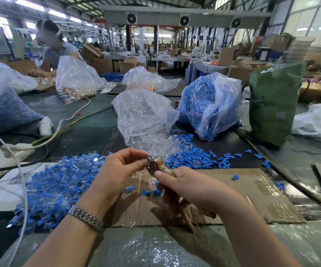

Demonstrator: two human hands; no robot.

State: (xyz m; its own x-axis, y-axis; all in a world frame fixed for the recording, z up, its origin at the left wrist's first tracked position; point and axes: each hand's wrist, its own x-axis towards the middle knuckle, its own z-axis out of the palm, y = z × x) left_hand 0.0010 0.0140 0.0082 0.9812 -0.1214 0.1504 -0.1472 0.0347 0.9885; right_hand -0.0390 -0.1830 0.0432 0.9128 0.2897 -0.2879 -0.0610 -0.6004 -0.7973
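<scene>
A big factory hall under a metal truss roof [155,2]. Daylight comes through tall windows [309,18] on the right. Round fans [131,18] sit on a grey overhead beam [203,11]. Cardboard boxes [226,55] and work tables [171,59] crowd the rear, beyond the dark green desk [90,132].

This is a big factory hall. It has a high metal roof [117,4], round fans [184,20] on a beam, cardboard boxes [226,55], and huge clear bags [226,89] stuffed with little blue plastic parts [194,97]. Another person [57,51] bends over small pieces at the same long table [90,120].
</scene>
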